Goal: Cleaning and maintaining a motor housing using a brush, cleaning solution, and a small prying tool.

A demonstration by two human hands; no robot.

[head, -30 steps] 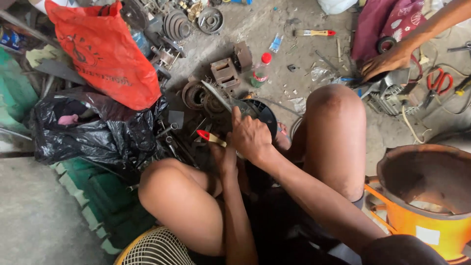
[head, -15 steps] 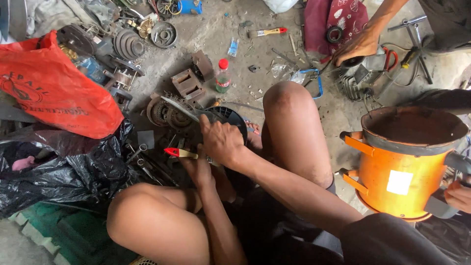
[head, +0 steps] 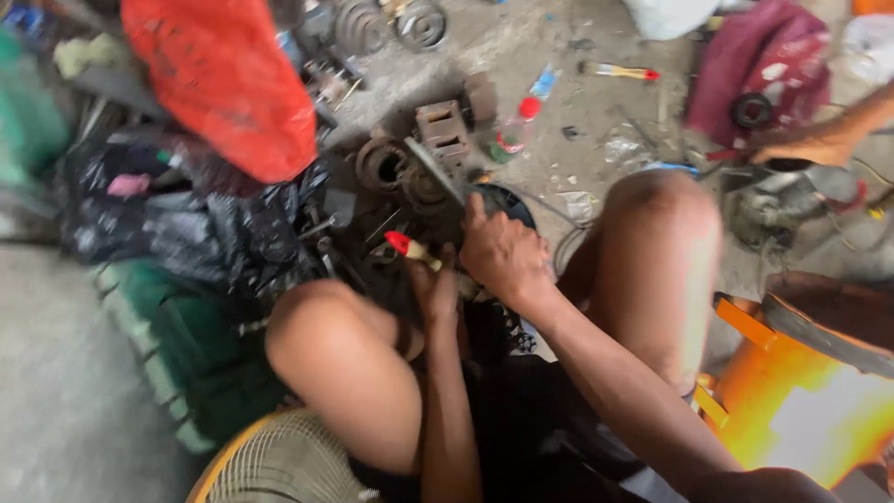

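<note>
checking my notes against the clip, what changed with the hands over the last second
Little changed: the view swung. The left hand still grips the red-tipped tool, and the right hand still presses on the dark round part between the knees. Another person's hand stays at the clutter on the far right.

A red-tipped, yellow-handled screwdriver (head: pixel 410 248) points up-left over a round black part (head: pixel 507 205) lying on the concrete floor (head: pixel 521 47) between the knees.
</note>
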